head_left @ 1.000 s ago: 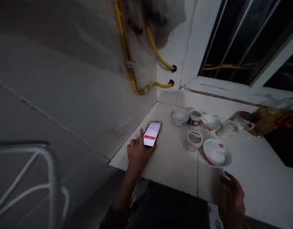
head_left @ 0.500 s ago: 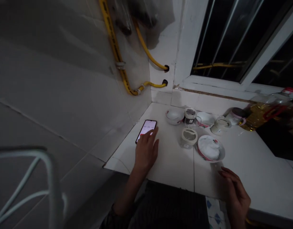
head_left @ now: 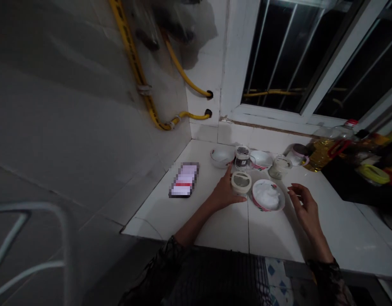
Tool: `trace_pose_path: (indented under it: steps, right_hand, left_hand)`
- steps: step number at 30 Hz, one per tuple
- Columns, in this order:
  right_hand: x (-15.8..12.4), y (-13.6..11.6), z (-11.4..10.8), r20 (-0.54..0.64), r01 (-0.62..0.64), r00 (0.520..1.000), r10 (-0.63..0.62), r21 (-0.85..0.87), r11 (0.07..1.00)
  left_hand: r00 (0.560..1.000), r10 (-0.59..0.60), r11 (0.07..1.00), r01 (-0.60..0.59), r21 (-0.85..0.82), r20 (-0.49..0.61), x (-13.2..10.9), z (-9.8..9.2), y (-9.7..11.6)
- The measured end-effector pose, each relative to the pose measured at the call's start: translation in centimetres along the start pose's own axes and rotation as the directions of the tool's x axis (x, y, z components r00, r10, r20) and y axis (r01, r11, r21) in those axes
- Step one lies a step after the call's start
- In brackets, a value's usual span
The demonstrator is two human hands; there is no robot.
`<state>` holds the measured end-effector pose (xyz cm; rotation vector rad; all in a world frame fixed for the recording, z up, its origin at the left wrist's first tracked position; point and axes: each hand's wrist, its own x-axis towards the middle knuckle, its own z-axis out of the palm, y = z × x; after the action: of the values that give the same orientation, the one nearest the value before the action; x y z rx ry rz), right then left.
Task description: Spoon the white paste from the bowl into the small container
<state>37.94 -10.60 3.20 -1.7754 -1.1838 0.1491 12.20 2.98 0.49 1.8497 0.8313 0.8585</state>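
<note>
Evidently the left hand [head_left: 224, 192] is curved around the left side of the nearer lidded jar [head_left: 241, 182], its thumb along the near side and its index finger pointing far; whether it grips the jar cannot be told. That jar stands mid-counter [head_left: 221, 231], just left of a bowl [head_left: 282, 199] heaped with white contents [head_left: 265, 194]. To the bowl's right, the right hand [head_left: 305, 208] holds nothing, fingers loosely bent and parted. Beyond the nearer jar, a row runs left to right: a small bowl [head_left: 221, 159], a dark-filled jar [head_left: 242, 158], a patterned bowl [head_left: 261, 160] and a pale jar [head_left: 279, 167]. A phone [head_left: 184, 180] lies farther left.
</note>
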Motion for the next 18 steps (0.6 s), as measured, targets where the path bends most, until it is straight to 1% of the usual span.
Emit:
trace_pose_path:
  steps: [3, 5, 7, 8, 14, 18]
  right_hand:
    - [1.0, 0.2, 0.9, 0.052, -0.063, 0.996, 0.066, -0.069, 0.996]
    - [1.4, 0.4, 1.7, 0.140, -0.068, 0.987, 0.074, -0.047, 0.997]
    - [1.7, 0.4, 2.4, 0.247, -0.054, 0.968, 0.052, 0.003, 0.999]
    - [1.8, 0.4, 2.7, 0.282, -0.048, 0.959, 0.041, 0.021, 0.999]
    - [2.5, -0.1, 3.8, 0.331, -0.011, 0.944, -0.005, 0.046, 0.999]
    - [2.5, -0.6, 4.5, 0.315, 0.017, 0.949, -0.036, 0.060, 0.998]
  left_hand:
    - [1.000, 0.017, 0.995, -0.016, -0.095, 0.002, 0.7, 0.5, -0.8]
    - [1.000, -0.002, 0.991, 0.002, -0.136, 0.001, 0.9, 0.6, -0.9]
    - [1.000, -0.022, 0.988, 0.021, -0.151, -0.003, 1.0, 0.5, -1.0]
    - [1.000, -0.028, 0.989, 0.026, -0.147, -0.012, 1.0, 0.4, -1.1]
    - [0.994, -0.056, 0.993, 0.046, -0.110, -0.092, 1.2, -0.2, -2.3]
    - [0.992, -0.060, 0.996, 0.051, -0.076, -0.110, 1.2, -0.5, -2.6]
